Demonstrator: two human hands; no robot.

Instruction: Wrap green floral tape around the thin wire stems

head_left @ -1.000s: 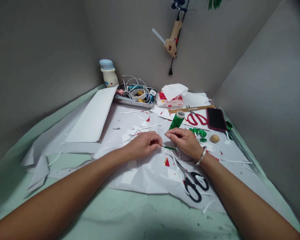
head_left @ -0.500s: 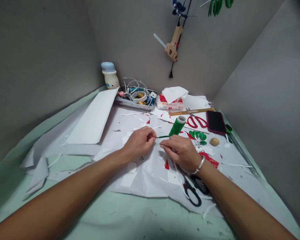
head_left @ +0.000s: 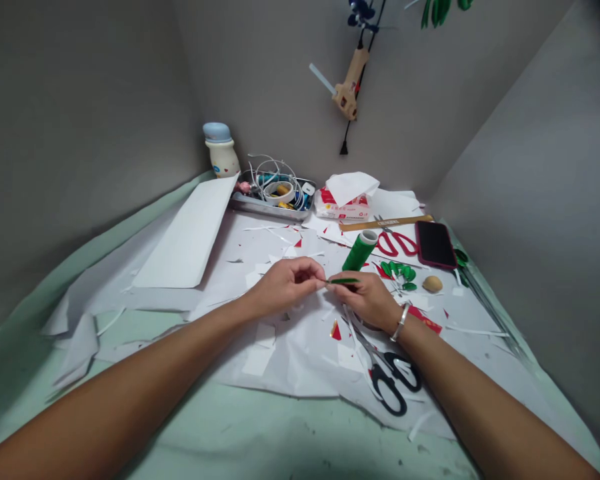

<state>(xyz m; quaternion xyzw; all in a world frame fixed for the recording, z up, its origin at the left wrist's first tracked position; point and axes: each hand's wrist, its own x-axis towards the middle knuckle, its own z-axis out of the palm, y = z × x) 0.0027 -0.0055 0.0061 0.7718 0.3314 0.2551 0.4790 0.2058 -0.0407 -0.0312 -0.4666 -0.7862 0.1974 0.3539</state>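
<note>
My left hand point(head_left: 286, 287) is closed in a pinch at the thin end of a small green leaf-shaped piece point(head_left: 345, 281). My right hand point(head_left: 367, 299), a silver bangle on its wrist, has its fingertips closed on the same piece, whose green part lies along the forefinger. The two hands almost meet above the white paper. Just behind the right hand stands a tilted spool of green thread point(head_left: 360, 251). Several similar green leaf pieces point(head_left: 400, 273) lie to its right. Black-handled scissors point(head_left: 387, 380) rest partly under the right wrist.
Farther back are a metal tray point(head_left: 273, 208) of cords and spools, a tissue pack point(head_left: 343, 205), a ruler point(head_left: 387, 223), red-handled scissors point(head_left: 397, 244) and a phone point(head_left: 435, 245). A glue gun point(head_left: 350, 87) hangs on the wall. Paper scraps are scattered about.
My left hand has shifted right, closer to my right hand. The green piece now lies across the right fingers, where before it stretched between the hands.
</note>
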